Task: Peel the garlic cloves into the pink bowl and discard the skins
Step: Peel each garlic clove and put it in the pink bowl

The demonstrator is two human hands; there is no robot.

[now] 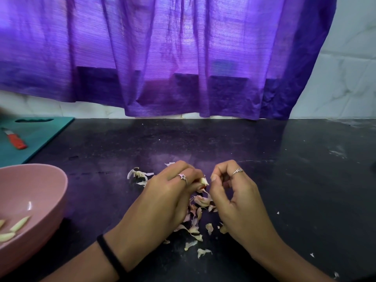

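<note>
My left hand (162, 198) grips a garlic clove (204, 181) between curled fingers and thumb above the dark counter. My right hand (234, 198) is just right of it, fingers curled, its fingertips close to the clove's tip. Whether the right hand holds a bit of skin cannot be made out. A pile of loose garlic skins (198, 220) lies under and between both hands. The pink bowl (46, 180) stands at the lower left with a few peeled cloves (19, 223) inside.
More skins and a garlic root remnant (138, 174) lie left of my left hand. A teal cutting board (44, 133) with a red-handled knife (17, 141) sits at the far left. A purple curtain (183, 58) hangs over the counter's back edge.
</note>
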